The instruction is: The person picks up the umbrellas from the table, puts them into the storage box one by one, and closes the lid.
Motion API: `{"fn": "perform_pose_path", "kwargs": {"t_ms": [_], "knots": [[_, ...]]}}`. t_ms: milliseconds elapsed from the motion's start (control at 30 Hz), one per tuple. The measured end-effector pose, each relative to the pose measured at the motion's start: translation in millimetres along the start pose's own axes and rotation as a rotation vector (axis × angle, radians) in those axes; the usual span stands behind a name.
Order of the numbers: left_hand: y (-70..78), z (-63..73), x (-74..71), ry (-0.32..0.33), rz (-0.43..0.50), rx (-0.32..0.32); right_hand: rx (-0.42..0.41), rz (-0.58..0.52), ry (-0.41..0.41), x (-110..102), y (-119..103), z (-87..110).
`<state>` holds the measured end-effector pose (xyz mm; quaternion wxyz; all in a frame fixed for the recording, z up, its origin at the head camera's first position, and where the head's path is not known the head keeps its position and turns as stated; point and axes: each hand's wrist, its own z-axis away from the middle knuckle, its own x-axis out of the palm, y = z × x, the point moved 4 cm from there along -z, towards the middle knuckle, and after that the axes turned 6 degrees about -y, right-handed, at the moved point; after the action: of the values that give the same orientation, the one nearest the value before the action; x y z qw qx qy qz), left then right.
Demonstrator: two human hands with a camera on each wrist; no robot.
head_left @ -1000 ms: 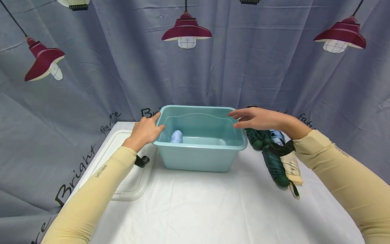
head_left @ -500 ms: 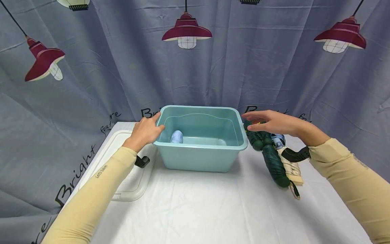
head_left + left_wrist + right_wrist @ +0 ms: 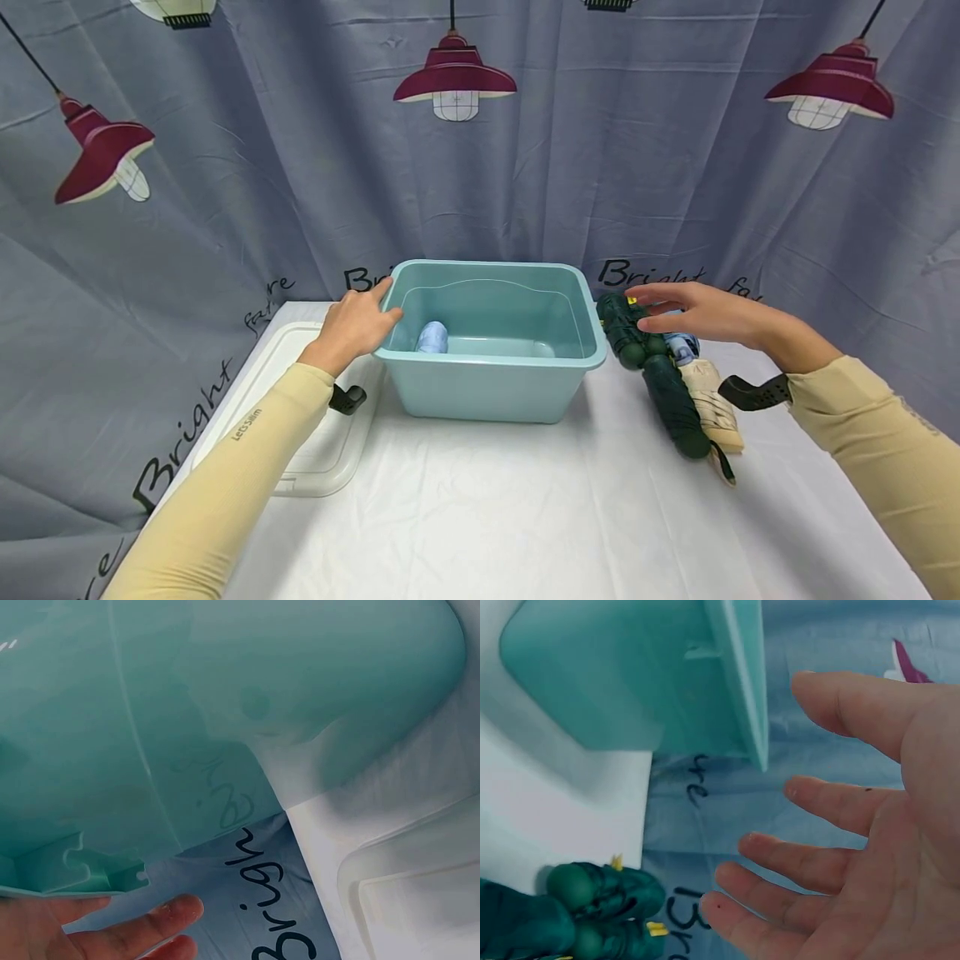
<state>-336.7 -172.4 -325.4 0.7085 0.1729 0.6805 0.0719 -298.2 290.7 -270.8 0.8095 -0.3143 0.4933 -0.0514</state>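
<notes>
A teal plastic bin [image 3: 487, 387] stands on the white table, with a light blue rolled item [image 3: 432, 337] inside at the left. My left hand [image 3: 352, 331] holds the bin's left rim, its thumb over the edge; other fingers [image 3: 150, 926] show below the rim in the left wrist view. My right hand [image 3: 708, 312] hovers with its fingers apart and holds nothing. Below it and to its left lie dark green folded umbrellas [image 3: 675, 408], a beige folded umbrella [image 3: 712, 400] and a partly hidden blue bundle [image 3: 681, 346].
A white lid [image 3: 322, 454] lies flat left of the bin, partly under my left forearm. White tablecloth [image 3: 495, 500] spreads in front. Behind the table hangs a grey-blue curtain [image 3: 525, 192] printed with red lamps and lettering.
My right hand has moved right, from above the bin's right rim to over the umbrella pile. The left hand stays on the rim, and the bin has not moved.
</notes>
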Motion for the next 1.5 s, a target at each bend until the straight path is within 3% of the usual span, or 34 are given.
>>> {"fn": "perform_pose_path", "kwargs": {"t_ms": [500,667,967,1267,1500], "knots": [[1.9,1.5,2.1,-0.021,0.002,-0.012,0.072,0.037,0.001,23.6,52.9,-8.4],[-0.6,4.2,-0.1,0.008,0.015,-0.013,0.09,0.04,0.0,27.5,64.4,-13.8],[-7.4,6.8,-0.2,0.005,0.017,-0.019,0.104,0.043,-0.019,38.1,85.7,-22.9],[-4.0,5.2,0.8,-0.003,0.023,-0.023,0.116,0.096,0.033,57.0,106.8,-29.7],[0.1,2.1,2.8,0.0,0.023,-0.011,0.176,0.119,0.02,67.8,111.8,-34.4]]}}
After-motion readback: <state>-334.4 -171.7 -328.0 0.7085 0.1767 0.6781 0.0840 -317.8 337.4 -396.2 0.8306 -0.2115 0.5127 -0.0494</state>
